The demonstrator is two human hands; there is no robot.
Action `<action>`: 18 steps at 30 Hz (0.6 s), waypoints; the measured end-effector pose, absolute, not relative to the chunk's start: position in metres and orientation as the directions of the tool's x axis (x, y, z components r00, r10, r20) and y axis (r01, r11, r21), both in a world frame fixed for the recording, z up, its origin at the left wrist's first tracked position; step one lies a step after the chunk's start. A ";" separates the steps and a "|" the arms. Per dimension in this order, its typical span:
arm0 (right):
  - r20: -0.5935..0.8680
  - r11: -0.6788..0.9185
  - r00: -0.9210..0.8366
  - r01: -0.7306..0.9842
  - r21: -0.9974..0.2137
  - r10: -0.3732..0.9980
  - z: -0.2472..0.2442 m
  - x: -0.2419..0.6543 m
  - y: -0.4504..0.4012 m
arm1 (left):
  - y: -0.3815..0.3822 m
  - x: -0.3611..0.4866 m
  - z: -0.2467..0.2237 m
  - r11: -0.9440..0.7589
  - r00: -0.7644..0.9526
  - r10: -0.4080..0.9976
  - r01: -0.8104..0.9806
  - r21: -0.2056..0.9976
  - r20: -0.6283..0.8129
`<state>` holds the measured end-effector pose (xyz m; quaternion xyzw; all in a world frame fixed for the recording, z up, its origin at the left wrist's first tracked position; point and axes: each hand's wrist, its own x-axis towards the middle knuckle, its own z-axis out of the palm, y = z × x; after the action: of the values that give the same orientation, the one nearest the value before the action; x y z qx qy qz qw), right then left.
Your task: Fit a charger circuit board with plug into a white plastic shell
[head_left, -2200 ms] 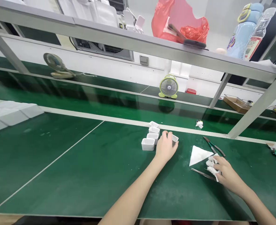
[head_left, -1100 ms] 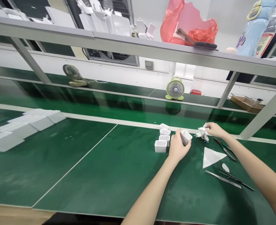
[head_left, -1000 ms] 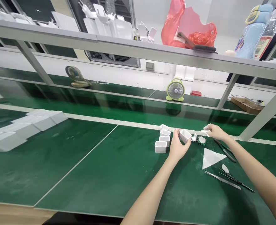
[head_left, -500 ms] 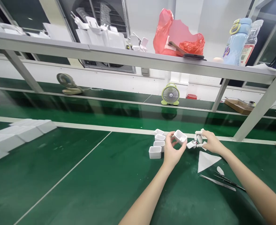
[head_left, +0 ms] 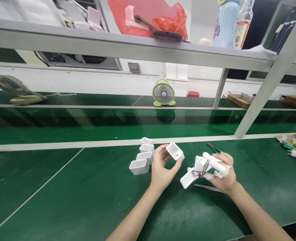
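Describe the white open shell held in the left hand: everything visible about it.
The white open shell is a small rectangular cup of what looks like smooth moulded plastic, with rounded corners and thin walls. Its open mouth faces up and toward the camera, tilted; a small slot shows inside. The left hand pinches it between thumb and fingers, lifted above the green bench mat. It touches nothing else, apart from the row of similar shells.

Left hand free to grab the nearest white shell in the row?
Probably not: the left hand already grips a white shell. The row's nearest shell lies just beside it, nothing between.
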<state>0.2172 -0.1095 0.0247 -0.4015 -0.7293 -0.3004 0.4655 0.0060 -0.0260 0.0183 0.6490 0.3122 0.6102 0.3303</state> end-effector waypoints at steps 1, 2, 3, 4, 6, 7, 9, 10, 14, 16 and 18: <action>0.925 0.492 -0.235 0.869 0.061 0.300 0.024 0.217 -0.111 | -0.026 0.006 0.017 -0.591 0.068 0.805 0.013 0.806 0.589; 0.930 0.486 -0.219 0.872 0.051 0.295 0.025 0.216 -0.113 | -0.026 0.007 0.015 -0.596 0.076 0.801 0.025 0.802 0.593; 0.934 0.483 -0.199 0.875 0.033 0.296 0.027 0.215 -0.115 | -0.026 0.007 0.014 -0.601 0.086 0.798 0.039 0.798 0.597; 0.937 0.485 -0.176 0.874 0.009 0.301 0.030 0.213 -0.117 | -0.026 0.007 0.012 -0.604 0.098 0.795 0.050 0.795 0.598; 0.935 0.513 -0.140 0.857 -0.050 0.325 0.036 0.209 -0.120 | -0.027 0.008 0.009 -0.608 0.125 0.792 0.062 0.792 0.598; 0.933 0.530 -0.129 0.845 -0.075 0.337 0.038 0.207 -0.121 | -0.028 0.007 0.008 -0.609 0.137 0.790 0.064 0.790 0.598; 0.923 0.553 -0.116 0.825 -0.115 0.366 0.040 0.205 -0.124 | -0.030 0.007 0.007 -0.614 0.153 0.785 0.063 0.787 0.600; 0.917 0.560 -0.111 0.818 -0.135 0.384 0.040 0.205 -0.125 | -0.030 0.007 0.007 -0.616 0.158 0.783 0.064 0.785 0.602; 0.870 0.573 -0.054 0.772 -0.274 0.489 0.033 0.204 -0.129 | -0.032 0.005 0.009 -0.621 0.161 0.780 0.079 0.780 0.605; 0.847 0.581 -0.043 0.746 -0.326 0.530 0.031 0.203 -0.130 | -0.031 0.004 0.010 -0.623 0.158 0.779 0.079 0.778 0.607; 0.841 0.604 -0.054 0.721 -0.340 0.538 0.031 0.202 -0.131 | -0.031 0.004 0.010 -0.623 0.156 0.778 0.075 0.778 0.608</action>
<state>0.2022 -0.1307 0.0307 -0.4364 -0.7208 -0.0860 0.5315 0.0038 -0.0306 0.0101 0.6954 0.3065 0.5728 0.3072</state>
